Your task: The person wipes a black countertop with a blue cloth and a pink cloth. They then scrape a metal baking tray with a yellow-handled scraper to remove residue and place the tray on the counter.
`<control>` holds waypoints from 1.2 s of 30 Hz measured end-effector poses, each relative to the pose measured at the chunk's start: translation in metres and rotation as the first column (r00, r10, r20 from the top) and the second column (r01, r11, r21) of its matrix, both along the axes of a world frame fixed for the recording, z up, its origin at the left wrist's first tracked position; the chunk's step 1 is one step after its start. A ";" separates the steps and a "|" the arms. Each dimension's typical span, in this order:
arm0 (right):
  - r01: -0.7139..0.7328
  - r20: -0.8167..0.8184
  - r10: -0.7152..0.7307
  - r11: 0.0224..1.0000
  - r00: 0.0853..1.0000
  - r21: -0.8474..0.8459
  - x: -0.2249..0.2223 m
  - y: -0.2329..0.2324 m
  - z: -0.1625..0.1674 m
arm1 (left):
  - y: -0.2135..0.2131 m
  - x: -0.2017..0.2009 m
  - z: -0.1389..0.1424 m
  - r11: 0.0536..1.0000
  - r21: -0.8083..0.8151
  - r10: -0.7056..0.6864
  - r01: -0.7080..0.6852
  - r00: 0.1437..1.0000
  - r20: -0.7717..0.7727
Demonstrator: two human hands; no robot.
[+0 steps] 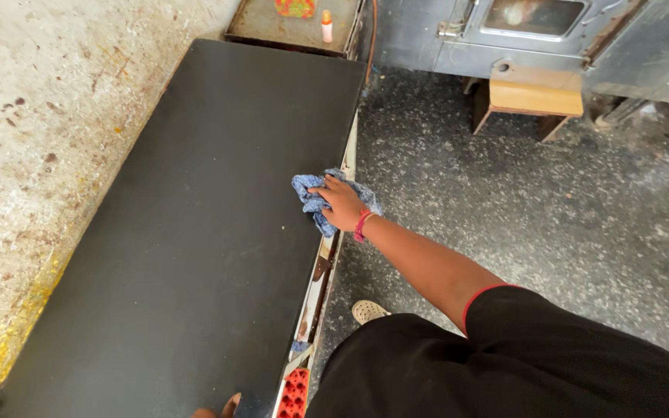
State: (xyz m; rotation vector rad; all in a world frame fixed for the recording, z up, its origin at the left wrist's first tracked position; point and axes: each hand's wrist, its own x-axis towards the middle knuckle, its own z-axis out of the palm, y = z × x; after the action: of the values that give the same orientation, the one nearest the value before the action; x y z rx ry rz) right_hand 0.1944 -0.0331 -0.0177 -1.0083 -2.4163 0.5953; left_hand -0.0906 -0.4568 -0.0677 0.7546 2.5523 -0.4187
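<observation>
**Right hand flat on blue cloth at edge of black tabletop**

The right hand (342, 203) lies palm-down w/ fingers spread on a crumpled blue cloth (319, 203), pressing it to the surface rather than closing around it. Cloth sits on the black tabletop (195, 232), close to the top's right edge, about halfway along. A red band (361, 226) circles the wrist.

The left hand (222, 406) shows only as a few fingertips at the bottom of the frame, resting at the near end of the tabletop (can't tell its grip, too little in view).

Far end of the table: a metal tray (272, 23) w/ a small white bottle with an orange cap (327, 26) standing on it. Stained wall (40, 155) runs along the left. On the speckled floor (505, 193), a low wooden stool (534, 97) stands by a grey metal cabinet (551, 35). A pale shoe (368, 311) shows beside the table.
</observation>
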 end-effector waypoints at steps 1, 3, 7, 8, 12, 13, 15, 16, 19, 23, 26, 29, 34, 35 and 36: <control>0.005 0.000 -0.005 1.000 1.000 -0.001 -0.001 -0.002 0.002 | -0.003 -0.001 0.000 0.999 0.020 -0.030 0.029 1.000 0.006; 0.019 -0.005 -0.019 1.000 1.000 0.014 -0.003 -0.005 0.004 | -0.006 -0.004 0.004 0.995 0.047 -0.087 0.085 0.996 0.036; 0.051 -0.003 -0.051 0.999 0.999 0.005 -0.007 -0.012 0.010 | -0.009 -0.005 0.032 0.990 -0.117 -0.062 0.073 0.994 0.095; 0.051 -0.003 -0.051 0.999 0.999 0.002 -0.008 -0.013 0.012 | -0.008 -0.002 0.041 0.990 -0.128 -0.051 0.064 0.993 0.104; 0.048 -0.001 -0.048 0.999 0.999 -0.010 -0.009 -0.018 0.020 | 0.000 0.015 0.078 0.988 -0.152 -0.021 0.036 0.995 0.099; 0.047 -0.001 -0.047 0.999 0.999 -0.011 -0.009 -0.018 0.022 | 0.003 0.019 0.086 0.987 -0.155 -0.027 0.043 0.994 0.105; 0.046 -0.024 -0.046 0.999 0.999 0.002 -0.009 -0.019 0.025 | 0.007 0.026 0.100 0.986 -0.160 -0.037 0.056 0.992 0.121; 0.044 -0.032 -0.044 0.999 0.999 0.008 -0.009 -0.020 0.026 | 0.009 0.029 0.106 0.987 -0.145 -0.046 0.063 0.991 0.124; 0.041 -0.014 -0.041 0.999 0.999 -0.003 -0.010 -0.021 0.027 | 0.015 0.036 0.120 0.992 -0.112 -0.043 0.057 0.991 0.127; 0.020 -0.035 -0.019 1.000 0.999 0.019 -0.013 -0.021 0.026 | 0.019 0.043 0.138 0.994 -0.110 0.033 -0.019 0.992 0.124; 0.001 -0.070 0.005 0.997 0.998 0.075 -0.015 -0.020 0.022 | 0.019 0.046 0.151 0.994 -0.091 0.068 -0.057 0.991 0.117; 0.014 -0.059 -0.012 1.000 0.998 0.021 -0.017 -0.019 0.017 | 0.018 0.048 0.158 0.995 -0.070 0.080 -0.073 0.992 0.101; 0.010 -0.048 -0.010 1.000 0.999 -0.002 -0.017 -0.019 0.011 | 0.013 0.048 0.145 0.995 -0.052 0.092 -0.088 0.992 0.085; 0.015 -0.048 -0.015 1.000 0.999 0.000 -0.016 -0.019 0.010 | 0.012 0.047 0.141 0.995 -0.054 0.092 -0.087 0.992 0.082; 0.008 -0.056 -0.007 1.000 0.998 0.008 -0.016 -0.018 0.010 | 0.012 0.047 0.138 0.995 -0.059 0.090 -0.086 0.993 0.080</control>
State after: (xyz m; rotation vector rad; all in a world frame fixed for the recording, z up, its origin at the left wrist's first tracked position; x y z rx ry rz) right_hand 0.1787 -0.0516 -0.0081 -0.9836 -2.3638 0.6020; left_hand -0.0436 -0.4449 0.0701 0.6236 2.4760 -0.4186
